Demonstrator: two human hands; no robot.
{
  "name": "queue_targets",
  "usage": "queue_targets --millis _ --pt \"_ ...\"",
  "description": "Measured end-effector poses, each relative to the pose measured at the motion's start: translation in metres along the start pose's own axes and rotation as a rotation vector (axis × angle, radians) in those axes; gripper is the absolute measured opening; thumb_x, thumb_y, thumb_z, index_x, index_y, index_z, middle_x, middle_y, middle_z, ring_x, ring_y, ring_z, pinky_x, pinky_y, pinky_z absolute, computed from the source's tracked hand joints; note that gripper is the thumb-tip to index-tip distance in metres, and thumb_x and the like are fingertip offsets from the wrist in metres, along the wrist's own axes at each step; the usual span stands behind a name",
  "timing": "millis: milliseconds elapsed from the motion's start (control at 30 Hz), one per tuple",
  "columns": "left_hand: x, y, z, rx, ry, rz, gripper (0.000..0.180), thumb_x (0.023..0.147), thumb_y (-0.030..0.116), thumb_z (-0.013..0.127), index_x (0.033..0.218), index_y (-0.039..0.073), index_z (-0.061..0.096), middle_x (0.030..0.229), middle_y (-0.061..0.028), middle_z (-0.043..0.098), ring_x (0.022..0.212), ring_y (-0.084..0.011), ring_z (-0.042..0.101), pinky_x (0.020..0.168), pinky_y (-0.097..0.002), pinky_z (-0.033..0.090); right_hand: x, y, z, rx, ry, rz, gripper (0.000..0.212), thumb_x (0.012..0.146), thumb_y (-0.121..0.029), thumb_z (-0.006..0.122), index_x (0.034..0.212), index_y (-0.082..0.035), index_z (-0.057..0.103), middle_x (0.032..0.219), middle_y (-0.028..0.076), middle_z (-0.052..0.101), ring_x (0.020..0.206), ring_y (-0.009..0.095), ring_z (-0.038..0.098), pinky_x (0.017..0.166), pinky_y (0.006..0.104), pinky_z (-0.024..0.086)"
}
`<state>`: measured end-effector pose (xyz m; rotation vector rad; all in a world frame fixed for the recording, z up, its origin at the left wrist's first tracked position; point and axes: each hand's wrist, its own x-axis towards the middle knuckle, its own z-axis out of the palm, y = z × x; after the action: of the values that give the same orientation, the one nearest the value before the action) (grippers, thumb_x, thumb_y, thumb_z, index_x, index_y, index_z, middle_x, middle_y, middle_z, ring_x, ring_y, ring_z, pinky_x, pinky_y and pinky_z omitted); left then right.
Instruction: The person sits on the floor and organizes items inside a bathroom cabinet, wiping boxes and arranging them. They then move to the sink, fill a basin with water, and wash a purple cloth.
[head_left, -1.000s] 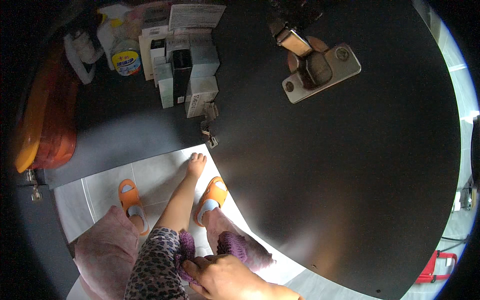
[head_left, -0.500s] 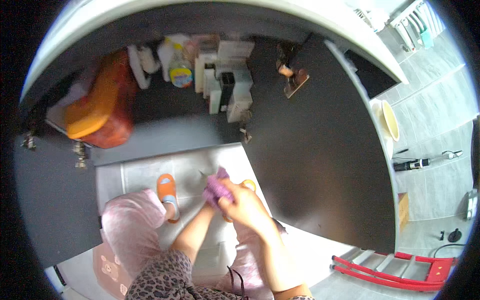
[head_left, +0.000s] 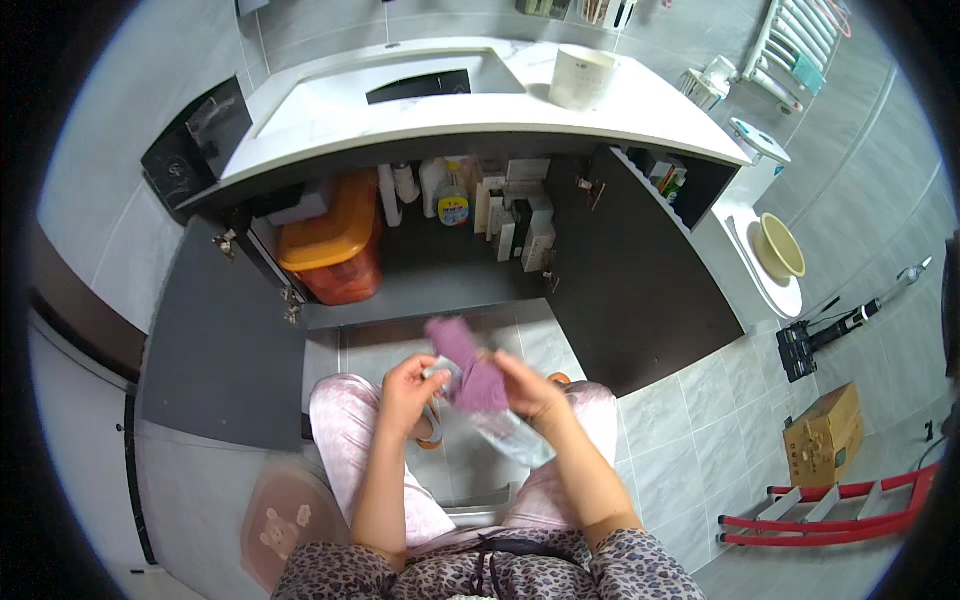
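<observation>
In front of the open cabinet, above my knees, both hands hold a purple cloth [head_left: 478,385] and a long, clear-looking object [head_left: 512,440]. The cloth wraps across the object's middle, and motion blurs its kind. My left hand [head_left: 405,393] is closed, its thumb and fingers pinching a pale end that sticks out beside the cloth. My right hand [head_left: 530,388] is curled round the cloth from the other side. The object's longer end slants down under my right wrist.
Inside the cabinet stand an orange lidded bin [head_left: 335,245], a yellow-labelled bottle [head_left: 453,205] and several boxes [head_left: 520,225]. Its left door [head_left: 225,345] and right door [head_left: 640,285] hang open. A red stepladder [head_left: 830,515] and a cardboard box [head_left: 825,435] are at right.
The view has pulled back, showing the countertop. My hands have moved apart; the cloth is less bunched, and a clear object now shows with it.
</observation>
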<state>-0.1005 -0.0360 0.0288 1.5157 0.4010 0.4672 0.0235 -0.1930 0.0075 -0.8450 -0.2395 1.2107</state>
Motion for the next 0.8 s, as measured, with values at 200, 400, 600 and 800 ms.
queue_targets --millis 200,400,600,800 --pt "-0.061 0.037 -0.025 0.482 0.170 0.117 0.014 0.073 0.012 0.070 0.080 0.003 0.062 0.053 -0.0055 0.055 0.044 -0.0104 0.050 0.044 -0.0257 0.039 -0.014 0.037 0.081 -0.575 -0.278 -0.327 0.044 0.086 -0.017 0.059 0.124 -0.002 0.045 0.117 0.011 0.052 0.106 0.017 0.049 0.094 0.0276 0.037" --pt "-0.081 0.057 -0.041 0.472 0.310 0.202 0.010 0.073 0.008 0.068 0.075 0.000 0.063 0.066 -0.0110 0.062 0.055 -0.0186 0.059 0.053 -0.0296 0.045 -0.017 0.035 0.122 -0.653 -0.191 -0.183 0.075 0.077 -0.009 0.067 0.140 -0.005 0.025 0.134 0.010 0.039 0.114 0.015 0.041 0.096 0.0258 0.033" --pt "-0.095 0.079 -0.074 0.573 0.597 0.369 0.007 0.073 0.007 0.066 0.073 0.001 0.063 0.070 -0.0115 0.064 0.064 -0.0234 0.062 0.060 -0.0316 0.047 -0.023 0.024 0.165 -0.702 -0.394 -0.001 0.081 0.075 -0.012 0.069 0.141 -0.008 0.023 0.128 0.014 0.044 0.109 0.016 0.044 0.094 0.0268 0.035" --pt "-0.113 0.084 -0.136 0.688 0.989 0.395 0.009 0.075 0.010 0.067 0.076 0.002 0.064 0.071 -0.0094 0.065 0.066 -0.0214 0.062 0.062 -0.0306 0.047 -0.041 0.016 0.165 -0.911 -0.595 -0.068 0.070 0.078 -0.018 0.067 0.138 -0.011 0.031 0.135 0.018 0.038 0.129 0.026 0.028 0.105 0.0307 0.021"
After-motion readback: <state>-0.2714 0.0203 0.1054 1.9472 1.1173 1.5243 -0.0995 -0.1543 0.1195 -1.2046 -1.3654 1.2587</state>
